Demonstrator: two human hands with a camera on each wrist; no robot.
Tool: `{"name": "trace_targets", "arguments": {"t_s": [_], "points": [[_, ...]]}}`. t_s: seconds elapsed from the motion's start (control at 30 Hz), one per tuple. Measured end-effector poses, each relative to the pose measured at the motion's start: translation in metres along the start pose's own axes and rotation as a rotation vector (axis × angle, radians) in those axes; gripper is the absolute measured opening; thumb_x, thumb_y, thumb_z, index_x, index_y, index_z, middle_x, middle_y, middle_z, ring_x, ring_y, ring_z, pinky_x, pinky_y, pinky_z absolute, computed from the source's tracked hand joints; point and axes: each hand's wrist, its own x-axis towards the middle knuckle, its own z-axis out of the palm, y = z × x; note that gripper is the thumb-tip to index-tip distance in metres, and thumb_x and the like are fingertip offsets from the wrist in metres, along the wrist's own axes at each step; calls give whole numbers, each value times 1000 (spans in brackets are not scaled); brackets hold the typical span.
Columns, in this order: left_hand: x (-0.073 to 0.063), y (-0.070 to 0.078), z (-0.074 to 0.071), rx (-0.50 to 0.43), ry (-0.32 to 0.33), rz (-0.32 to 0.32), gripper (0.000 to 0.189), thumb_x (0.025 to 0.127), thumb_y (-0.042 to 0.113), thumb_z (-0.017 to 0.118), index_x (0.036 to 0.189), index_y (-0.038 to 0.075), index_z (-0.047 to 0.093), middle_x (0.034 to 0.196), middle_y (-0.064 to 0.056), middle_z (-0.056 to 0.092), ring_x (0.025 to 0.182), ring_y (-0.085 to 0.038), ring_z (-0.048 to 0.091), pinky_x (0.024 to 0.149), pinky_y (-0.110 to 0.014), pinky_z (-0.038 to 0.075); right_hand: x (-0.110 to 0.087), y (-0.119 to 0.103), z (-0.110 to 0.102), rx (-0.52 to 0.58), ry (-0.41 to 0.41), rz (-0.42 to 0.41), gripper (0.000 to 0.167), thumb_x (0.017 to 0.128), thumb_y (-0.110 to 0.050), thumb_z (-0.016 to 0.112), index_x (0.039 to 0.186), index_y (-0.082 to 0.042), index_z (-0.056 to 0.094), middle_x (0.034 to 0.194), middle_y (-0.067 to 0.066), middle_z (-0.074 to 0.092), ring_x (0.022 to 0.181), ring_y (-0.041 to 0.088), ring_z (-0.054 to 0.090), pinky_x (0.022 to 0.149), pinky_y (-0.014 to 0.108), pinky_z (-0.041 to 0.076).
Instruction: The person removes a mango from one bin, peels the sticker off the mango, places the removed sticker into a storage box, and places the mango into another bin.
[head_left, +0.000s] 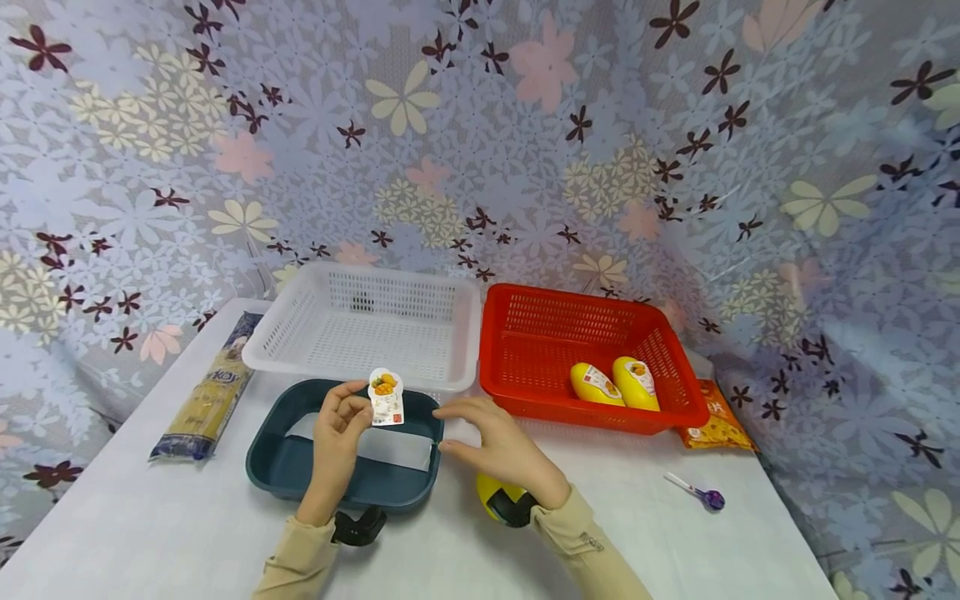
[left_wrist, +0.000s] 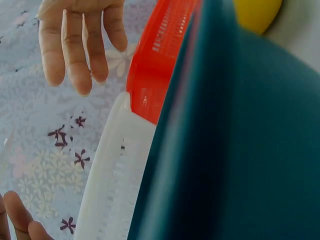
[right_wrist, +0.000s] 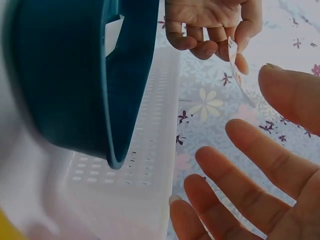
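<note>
Over the dark teal basin (head_left: 272,454), my left hand (head_left: 339,429) pinches a small white sticker (head_left: 387,398) printed with mangoes. In the right wrist view that sticker (right_wrist: 235,60) appears nearly edge-on at the fingertips. My right hand (head_left: 495,437) is held beside the basin's right rim, fingers spread and apart from the sticker. Its palm shows nothing in the right wrist view. A white paper strip (head_left: 393,448) lies inside the basin. Beneath my right wrist is a yellow mango-like object (head_left: 489,493), partly hidden by the arm and wrist camera.
Behind the basin stands a white perforated basket (head_left: 360,367). A red basket (head_left: 517,400) to its right holds two yellow mango-like objects (head_left: 633,387) with stickers. A pasta packet (head_left: 202,400) lies left; a lollipop (head_left: 708,498) and an orange snack bag (head_left: 720,425) lie right.
</note>
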Motion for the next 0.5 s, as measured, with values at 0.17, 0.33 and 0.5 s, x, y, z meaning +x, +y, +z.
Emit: {"name": "trace_targets", "arguments": {"t_s": [0.17,0.33,0.5], "points": [[2,1,-5,-1,25,-18,27,92,-10,47,118,-2,48,81,11,58,77,-3,51,71,-15,44,14,-5,1,-49,-57,-24,37,89,-29,69,125,-20,64,132,0,61,123,20,54,102,43,45],[4,2,-8,1,47,-23,28,93,-10,47,117,3,50,81,11,58,76,-3,52,71,-15,44,32,-13,2,-75,-139,-19,37,90,-31,68,125,-18,64,129,1,63,114,21,58,96,37,50],[8,3,-13,13,88,-33,27,93,-10,48,117,1,50,80,11,59,75,-3,53,71,-15,44,50,-17,7,-88,-213,-39,40,91,-33,67,126,-13,64,125,3,65,109,20,59,95,33,50]]}}
